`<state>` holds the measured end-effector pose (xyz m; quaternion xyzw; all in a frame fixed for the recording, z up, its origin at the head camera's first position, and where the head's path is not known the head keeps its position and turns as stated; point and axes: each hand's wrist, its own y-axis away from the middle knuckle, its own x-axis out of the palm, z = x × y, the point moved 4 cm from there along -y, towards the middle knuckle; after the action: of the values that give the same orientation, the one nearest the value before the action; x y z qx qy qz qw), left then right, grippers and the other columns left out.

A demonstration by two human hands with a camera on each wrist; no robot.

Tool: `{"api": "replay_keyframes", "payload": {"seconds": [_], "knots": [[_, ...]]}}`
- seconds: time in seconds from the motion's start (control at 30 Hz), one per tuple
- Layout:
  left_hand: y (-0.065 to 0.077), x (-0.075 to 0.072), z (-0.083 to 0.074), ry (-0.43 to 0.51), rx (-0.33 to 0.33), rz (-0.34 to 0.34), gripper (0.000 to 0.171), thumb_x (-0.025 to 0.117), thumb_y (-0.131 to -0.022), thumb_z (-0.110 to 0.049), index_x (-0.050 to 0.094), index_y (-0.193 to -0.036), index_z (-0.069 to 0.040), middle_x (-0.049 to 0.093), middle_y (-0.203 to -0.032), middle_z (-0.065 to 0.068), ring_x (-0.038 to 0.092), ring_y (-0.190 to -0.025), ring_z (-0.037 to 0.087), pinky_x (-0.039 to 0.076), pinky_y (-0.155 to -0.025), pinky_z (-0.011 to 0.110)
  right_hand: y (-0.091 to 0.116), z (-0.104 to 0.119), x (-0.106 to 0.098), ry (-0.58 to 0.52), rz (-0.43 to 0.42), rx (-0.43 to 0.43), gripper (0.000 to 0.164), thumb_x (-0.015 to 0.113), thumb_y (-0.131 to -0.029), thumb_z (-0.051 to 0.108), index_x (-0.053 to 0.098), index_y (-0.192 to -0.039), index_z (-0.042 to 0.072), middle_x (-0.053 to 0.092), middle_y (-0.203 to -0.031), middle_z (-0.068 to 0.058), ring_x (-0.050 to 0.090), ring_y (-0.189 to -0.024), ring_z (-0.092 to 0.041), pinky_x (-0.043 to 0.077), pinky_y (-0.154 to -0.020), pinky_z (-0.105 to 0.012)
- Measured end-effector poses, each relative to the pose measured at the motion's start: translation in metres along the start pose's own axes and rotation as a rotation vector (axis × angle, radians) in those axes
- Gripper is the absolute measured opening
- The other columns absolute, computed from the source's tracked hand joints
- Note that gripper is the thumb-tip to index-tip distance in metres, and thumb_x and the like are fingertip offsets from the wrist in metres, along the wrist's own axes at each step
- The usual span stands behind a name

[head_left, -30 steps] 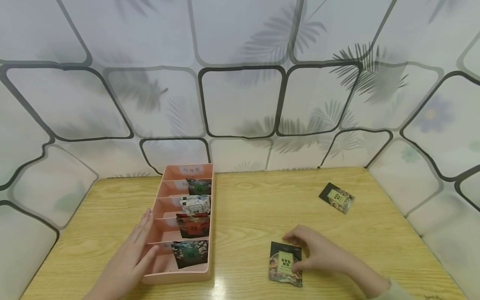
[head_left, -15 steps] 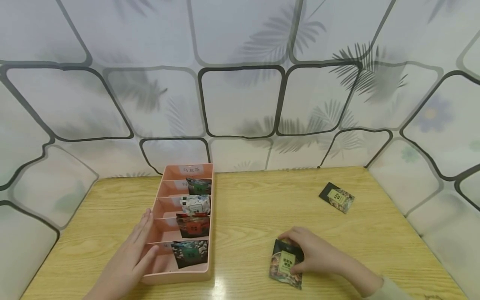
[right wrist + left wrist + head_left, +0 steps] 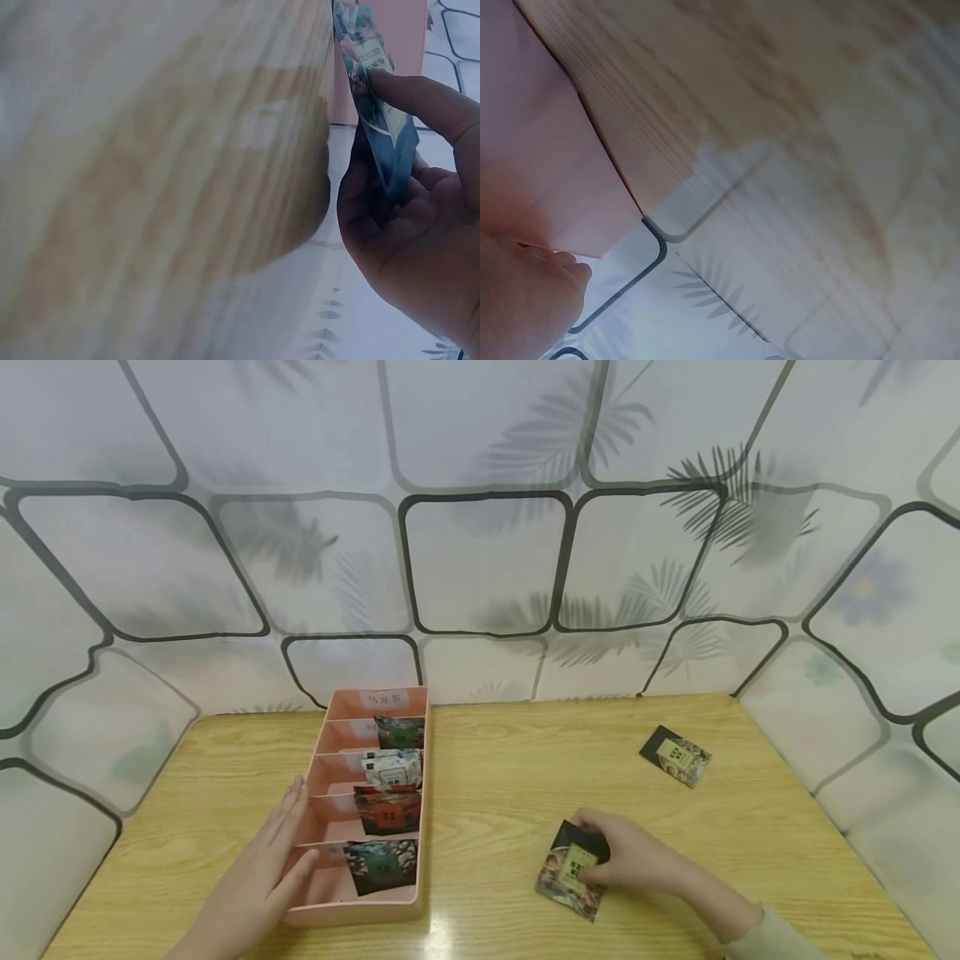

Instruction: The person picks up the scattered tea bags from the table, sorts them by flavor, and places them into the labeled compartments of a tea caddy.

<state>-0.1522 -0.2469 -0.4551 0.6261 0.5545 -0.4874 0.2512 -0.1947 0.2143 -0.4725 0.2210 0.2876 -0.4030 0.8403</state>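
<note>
My right hand (image 3: 626, 853) pinches a dark sachet with a pale green label (image 3: 572, 870), thumb on its printed face and fingers behind. In the right wrist view the same sachet (image 3: 379, 97) stands tilted in the grip. My left hand (image 3: 258, 868) rests along the left side of a pink divided box (image 3: 352, 913), fingers straight against its wall. Inside the box, a green-and-black sachet (image 3: 381, 867) leans in the nearest compartment, a red sachet (image 3: 388, 812) in the one behind, then white sachets (image 3: 393, 770), then a dark green sachet (image 3: 400, 733).
Another dark sachet with a pale green label (image 3: 677, 756) lies at the back right of the wooden table (image 3: 495, 777). A patterned curtain-like backdrop (image 3: 480, 560) rises behind the table and at both sides. The box's far end is close to it.
My right hand has taken hold of the sachet, which has turned and come up slightly from where it lay. The left hand and the box stay put.
</note>
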Motion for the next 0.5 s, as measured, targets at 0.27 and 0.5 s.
{"api": "replay_keyframes", "payload": {"seconds": [0.27, 0.5], "knots": [[-0.001, 0.000, 0.000, 0.001, -0.009, 0.012, 0.078, 0.056, -0.111, -0.034, 0.014, -0.172, -0.012, 0.021, -0.177, 0.021, 0.027, -0.162, 0.040, -0.009, -0.111, -0.006, -0.009, -0.001, -0.009, -0.079, -0.068, -0.023, 0.043, 0.084, -0.090, 0.018, 0.066, -0.125, 0.002, 0.077, -0.112, -0.003, 0.068, -0.095, -0.001, 0.056, -0.082, -0.023], [-0.002, 0.000, 0.000, 0.020, -0.053, 0.054, 0.078, 0.055, -0.111, -0.037, 0.013, -0.172, -0.012, 0.017, -0.178, 0.018, 0.028, -0.160, 0.046, -0.010, -0.106, -0.007, -0.019, 0.004, -0.013, -0.087, -0.113, 0.043, 0.062, 0.081, -0.094, 0.020, 0.058, -0.141, -0.012, 0.073, -0.126, -0.021, 0.073, -0.111, -0.033, 0.062, -0.096, -0.044]]}}
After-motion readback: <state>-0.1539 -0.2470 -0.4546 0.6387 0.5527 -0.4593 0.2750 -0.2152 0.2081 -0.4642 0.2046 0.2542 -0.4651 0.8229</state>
